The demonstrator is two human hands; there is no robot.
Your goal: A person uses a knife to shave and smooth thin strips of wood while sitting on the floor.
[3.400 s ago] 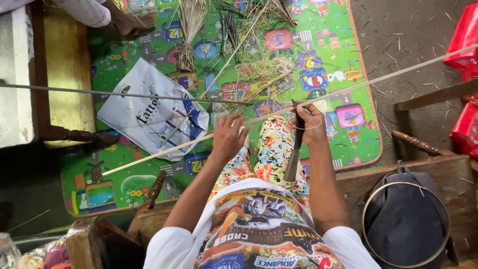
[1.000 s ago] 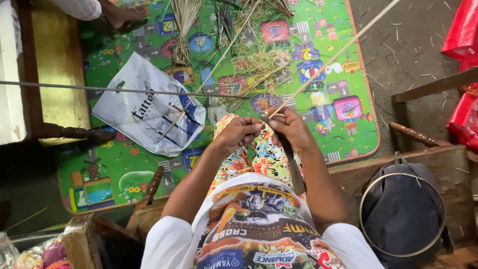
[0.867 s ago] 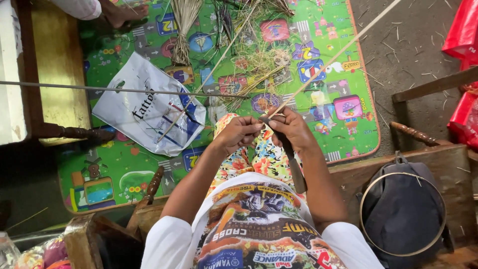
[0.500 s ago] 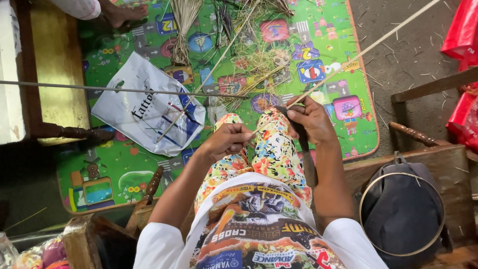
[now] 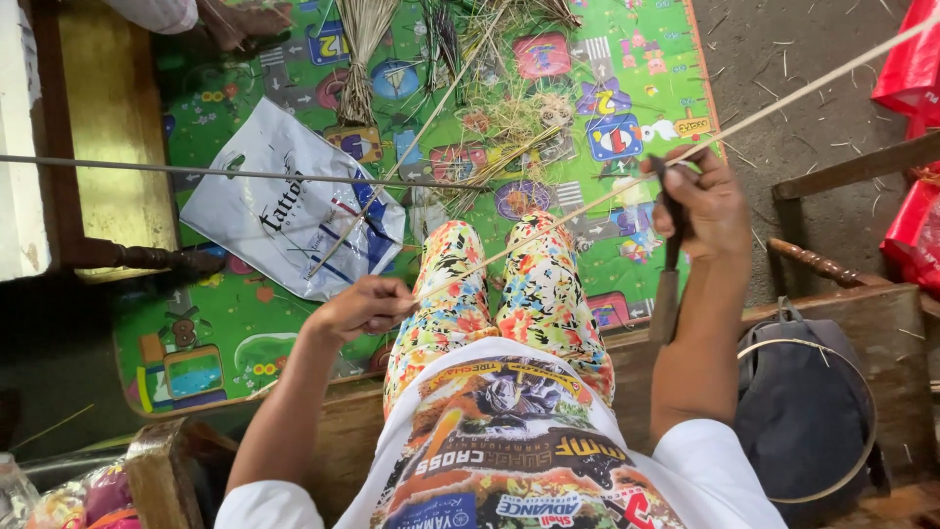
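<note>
My left hand (image 5: 364, 305) pinches the near end of a long thin bamboo strip (image 5: 783, 100) that runs up and to the right across my lap and off the frame's top right. My right hand (image 5: 707, 208) grips a knife (image 5: 667, 284) with its wooden handle pointing down toward me and its dark blade against the strip. My knees in flowered trousers (image 5: 494, 294) sit between the two hands.
A green children's play mat (image 5: 235, 333) covers the floor, littered with bamboo shavings and bundles (image 5: 499, 108). A white plastic bag (image 5: 284, 211) lies left of my knees. A thin rod (image 5: 196, 172) crosses at left. A dark backpack (image 5: 808, 411) and wooden furniture stand right.
My hands have moved apart: the right hand with the knife slid up and right along the strip, while the left drew the strip's end down to the left.
</note>
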